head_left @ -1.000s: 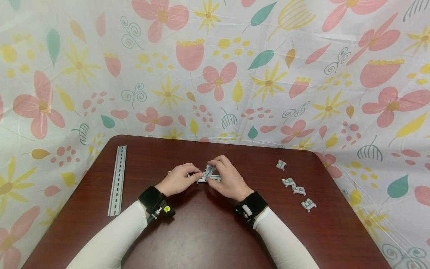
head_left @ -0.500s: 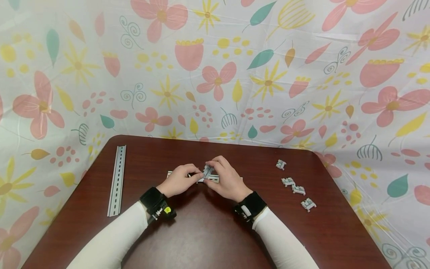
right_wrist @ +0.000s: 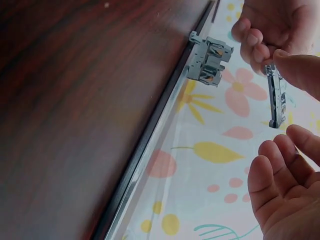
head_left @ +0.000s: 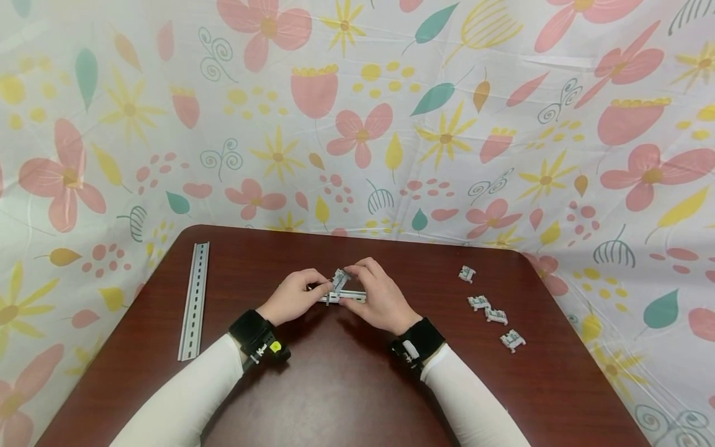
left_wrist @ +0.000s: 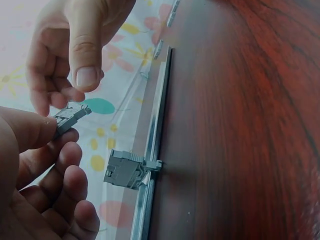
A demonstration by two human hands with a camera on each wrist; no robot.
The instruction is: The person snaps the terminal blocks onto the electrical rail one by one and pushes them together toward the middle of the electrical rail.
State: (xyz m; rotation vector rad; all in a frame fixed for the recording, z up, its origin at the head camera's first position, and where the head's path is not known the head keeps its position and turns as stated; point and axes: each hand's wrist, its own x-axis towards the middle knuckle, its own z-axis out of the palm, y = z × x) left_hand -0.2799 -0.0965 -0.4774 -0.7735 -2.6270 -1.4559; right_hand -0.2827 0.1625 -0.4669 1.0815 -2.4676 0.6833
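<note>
One small grey plastic terminal block (left_wrist: 74, 118) has shifted leftward: my left hand (head_left: 293, 295) pinches it above the central slotted silver rail (head_left: 357, 296), toward the table's far edge; right hand (head_left: 382, 301) spread, apparently freed.

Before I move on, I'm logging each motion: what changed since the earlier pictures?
The left hand, pinching the gray block, shifted slightly left with it; whether the right hand let go is unclear. The slotted rail at left and four loose blocks stayed put.
</note>
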